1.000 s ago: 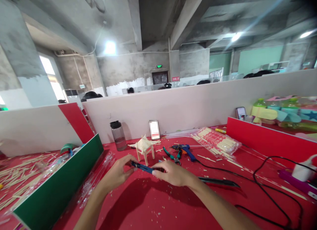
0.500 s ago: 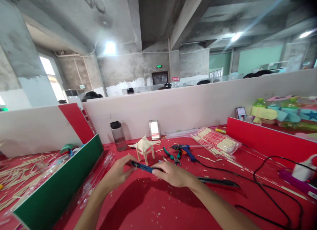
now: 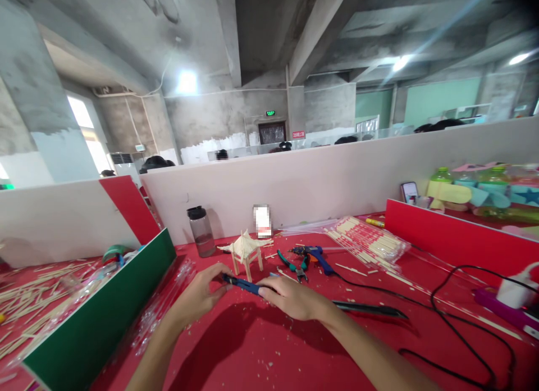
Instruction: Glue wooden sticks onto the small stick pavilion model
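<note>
Head view: slim blue-and-black knife-like tool (image 3: 243, 285) lies crosswise, left hand (image 3: 201, 294) pinching its far-left tip, right hand (image 3: 295, 297) gripping the near-right end.

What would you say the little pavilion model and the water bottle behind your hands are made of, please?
The pavilion model looks like pale, unfinished wooden sticks glued together: matte, light tan, with separate slats showing. The water bottle seems to be clear, smoky plastic with a black cap, though glass cannot be ruled out.

Stick model (image 3: 246, 250) stands behind the hands; bottle (image 3: 201, 230) left, pliers (image 3: 293, 264) right of it
</note>
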`<state>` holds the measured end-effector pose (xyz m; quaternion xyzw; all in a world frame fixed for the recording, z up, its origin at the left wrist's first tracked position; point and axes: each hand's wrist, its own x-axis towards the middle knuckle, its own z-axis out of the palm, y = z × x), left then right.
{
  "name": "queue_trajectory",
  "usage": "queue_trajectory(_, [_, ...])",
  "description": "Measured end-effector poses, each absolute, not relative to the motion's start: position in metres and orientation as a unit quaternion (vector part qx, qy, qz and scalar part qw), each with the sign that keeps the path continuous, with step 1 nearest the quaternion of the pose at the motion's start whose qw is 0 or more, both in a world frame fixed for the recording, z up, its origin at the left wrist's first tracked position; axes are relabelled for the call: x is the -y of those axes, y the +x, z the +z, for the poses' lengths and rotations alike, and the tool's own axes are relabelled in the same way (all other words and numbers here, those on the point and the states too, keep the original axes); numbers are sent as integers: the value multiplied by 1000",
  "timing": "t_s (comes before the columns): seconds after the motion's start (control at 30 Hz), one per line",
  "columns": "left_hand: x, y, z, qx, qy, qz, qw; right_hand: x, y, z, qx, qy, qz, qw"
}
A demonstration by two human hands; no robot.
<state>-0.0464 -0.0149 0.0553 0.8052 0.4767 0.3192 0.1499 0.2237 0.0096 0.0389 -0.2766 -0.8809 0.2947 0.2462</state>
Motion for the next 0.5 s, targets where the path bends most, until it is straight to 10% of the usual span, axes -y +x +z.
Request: queue_trajectory(0.5, [14,-48,54,-489,803,310,141,-9,223,37,885,-289,272,243])
